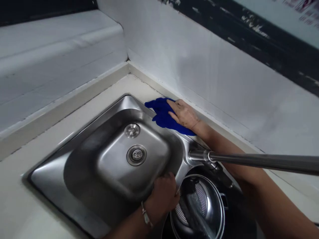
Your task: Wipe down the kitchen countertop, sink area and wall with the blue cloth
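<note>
My right hand [183,114] lies flat, fingers stretched out, pressing a blue cloth [163,116] onto the far rim of a stainless steel sink [82,172], close to the wall. My left hand [161,194] is curled over the divider between the left basin and the right one, fingers hooked on the edge; a thin bracelet sits on that wrist. The left basin holds a drain strainer [136,155] and a smaller round fitting [132,130] above it.
A long metal faucet spout [261,161] crosses above my right forearm. A steel pot with a perforated insert [199,205] sits in the right basin. Pale countertop [22,202] surrounds the sink; white walls [211,66] meet in a corner behind it.
</note>
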`<state>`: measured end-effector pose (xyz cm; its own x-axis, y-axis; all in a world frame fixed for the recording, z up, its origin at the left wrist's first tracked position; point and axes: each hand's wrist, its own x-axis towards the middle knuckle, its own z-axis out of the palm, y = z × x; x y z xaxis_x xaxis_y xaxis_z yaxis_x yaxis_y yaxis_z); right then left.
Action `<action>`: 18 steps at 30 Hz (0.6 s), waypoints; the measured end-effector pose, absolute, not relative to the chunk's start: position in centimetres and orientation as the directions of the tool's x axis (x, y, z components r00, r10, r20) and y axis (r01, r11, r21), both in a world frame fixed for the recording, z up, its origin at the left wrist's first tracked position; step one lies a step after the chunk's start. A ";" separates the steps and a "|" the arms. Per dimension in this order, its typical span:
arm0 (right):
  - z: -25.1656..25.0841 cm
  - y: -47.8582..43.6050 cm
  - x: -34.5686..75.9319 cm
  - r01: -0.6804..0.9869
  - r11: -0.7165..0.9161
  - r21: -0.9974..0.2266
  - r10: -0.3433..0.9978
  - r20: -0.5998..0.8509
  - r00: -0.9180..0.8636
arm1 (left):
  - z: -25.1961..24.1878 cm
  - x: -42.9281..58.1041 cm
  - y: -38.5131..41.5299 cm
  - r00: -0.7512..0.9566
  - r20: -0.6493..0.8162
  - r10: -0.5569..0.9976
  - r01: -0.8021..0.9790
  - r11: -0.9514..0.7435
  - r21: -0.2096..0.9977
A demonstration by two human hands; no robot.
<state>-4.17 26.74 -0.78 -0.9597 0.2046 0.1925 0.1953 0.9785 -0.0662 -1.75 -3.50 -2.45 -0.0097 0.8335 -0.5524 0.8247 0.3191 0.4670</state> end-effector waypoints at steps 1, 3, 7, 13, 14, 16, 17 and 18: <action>-0.8 26.6 -4.3 0.203 0.977 -0.069 0.212 0.198 -0.957 | -2.4 -1.9 -3.5 -0.005 -0.547 0.837 0.832 0.307 0.463; -0.9 26.3 -4.1 0.230 0.971 -0.065 0.238 0.203 -0.950 | -2.5 -2.1 -3.6 0.015 -0.540 0.841 0.835 0.287 0.470; -1.5 26.0 -0.7 0.305 0.950 -0.061 0.311 0.218 -0.925 | -3.2 -2.3 -4.0 0.023 -0.530 0.848 0.825 0.284 0.490; -1.7 24.7 11.4 0.479 0.876 -0.051 0.477 0.234 -0.847 | -2.7 -2.8 -4.2 0.036 -0.538 0.842 0.811 0.290 0.509; -1.6 24.3 14.0 0.500 0.865 -0.035 0.494 0.229 -0.839 | -2.6 -2.8 -4.1 0.041 -0.544 0.838 0.807 0.293 0.512; -1.4 23.5 19.3 0.540 0.842 -0.017 0.531 0.209 -0.821 | -2.5 -2.7 -4.2 0.044 -0.547 0.836 0.805 0.294 0.515; -1.3 23.2 21.8 0.546 0.838 0.003 0.538 0.167 -0.826 | -2.5 -2.6 -4.2 0.040 -0.544 0.838 0.806 0.295 0.514; -1.2 23.0 24.0 0.581 0.814 0.019 0.570 0.167 -0.805 | -2.6 -2.4 -4.1 0.031 -0.540 0.841 0.807 0.298 0.510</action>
